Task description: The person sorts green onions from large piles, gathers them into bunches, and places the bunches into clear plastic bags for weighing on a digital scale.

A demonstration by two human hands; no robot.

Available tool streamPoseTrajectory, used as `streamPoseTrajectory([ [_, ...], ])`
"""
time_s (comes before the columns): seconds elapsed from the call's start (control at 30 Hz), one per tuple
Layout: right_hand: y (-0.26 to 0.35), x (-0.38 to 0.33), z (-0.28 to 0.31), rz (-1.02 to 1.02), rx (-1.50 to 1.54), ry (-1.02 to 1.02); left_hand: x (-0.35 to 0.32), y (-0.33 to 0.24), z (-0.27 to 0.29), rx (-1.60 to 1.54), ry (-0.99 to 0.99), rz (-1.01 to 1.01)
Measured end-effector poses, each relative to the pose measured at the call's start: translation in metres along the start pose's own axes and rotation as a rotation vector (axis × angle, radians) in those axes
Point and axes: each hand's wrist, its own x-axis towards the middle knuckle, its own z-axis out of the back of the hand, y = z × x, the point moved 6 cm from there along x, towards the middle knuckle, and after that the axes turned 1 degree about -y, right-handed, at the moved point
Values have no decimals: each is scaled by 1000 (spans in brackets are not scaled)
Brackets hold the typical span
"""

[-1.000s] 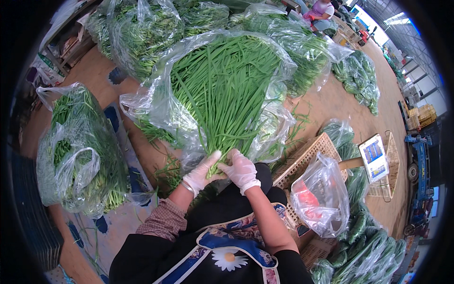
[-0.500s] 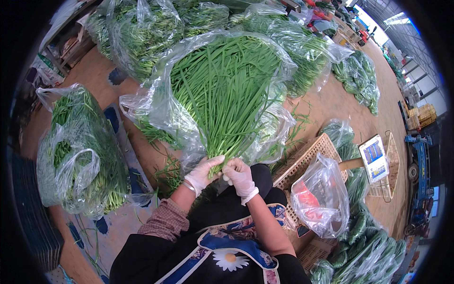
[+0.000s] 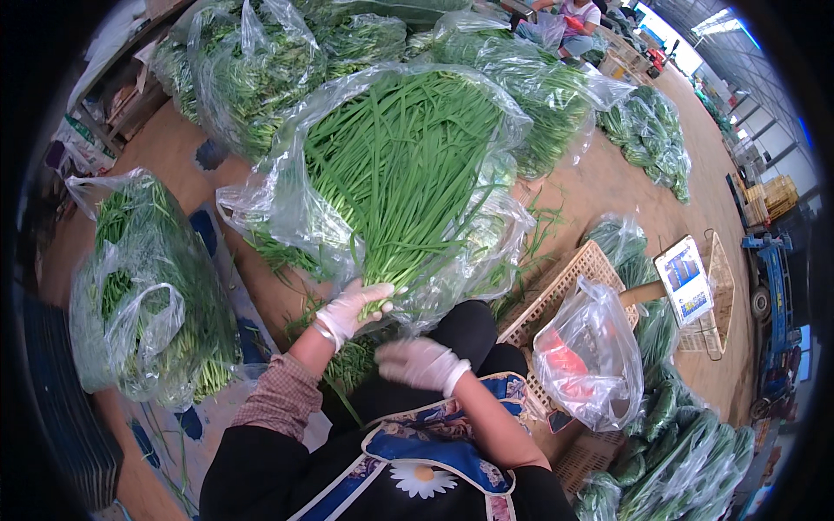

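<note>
My left hand (image 3: pixel 352 310), in a thin white glove, is closed round the pale stem ends of a bunch of garlic chives (image 3: pixel 382 256). The bunch's long green leaves fan out over more chives (image 3: pixel 417 130) in a large clear plastic bag (image 3: pixel 300 195) in front of me. My right hand (image 3: pixel 421 363), gloved too, is apart from the bunch, over my lap and to the lower right of my left hand. Motion smears its fingers, so what they hold, if anything, is unclear. Loose chive scraps (image 3: pixel 349 363) lie below and between my hands.
A filled clear bag of greens (image 3: pixel 156 304) stands at my left. On the right are a tan plastic crate (image 3: pixel 556 291), a clear bag with something red (image 3: pixel 591 360) and a scale display (image 3: pixel 686 278). Bagged greens (image 3: pixel 252 78) line the back; a person (image 3: pixel 578 22) sits beyond.
My right hand has left the stem ends and moved down toward my lap. My left hand has shifted slightly left, still holding the bunch. The view has moved a little.
</note>
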Motion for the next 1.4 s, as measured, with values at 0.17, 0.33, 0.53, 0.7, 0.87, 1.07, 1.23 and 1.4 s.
streamPoseTrajectory([
  [0.17,-29,20,36,-123,1247,-341,11,23,-16,900,-41,-547],
  [0.33,-34,7,46,-103,1368,-697,-19,76,-87,2081,1,-909],
  [0.53,-26,-39,71,-164,1659,-669,-65,-17,-84,893,-138,-703],
  [0.7,-32,-85,109,-211,839,-813,2,28,-77,1249,195,-767],
  [0.87,-18,-150,162,-224,240,-956,60,75,-185,1549,447,-762],
  [1.07,-33,-238,185,-210,-181,-1041,173,123,-269,1355,481,-701],
  [1.23,-73,-312,184,-235,-230,-1065,235,149,-324,1062,422,-520],
  [1.4,-111,-344,184,-266,-221,-1069,270,150,-328,1064,347,-478],
])
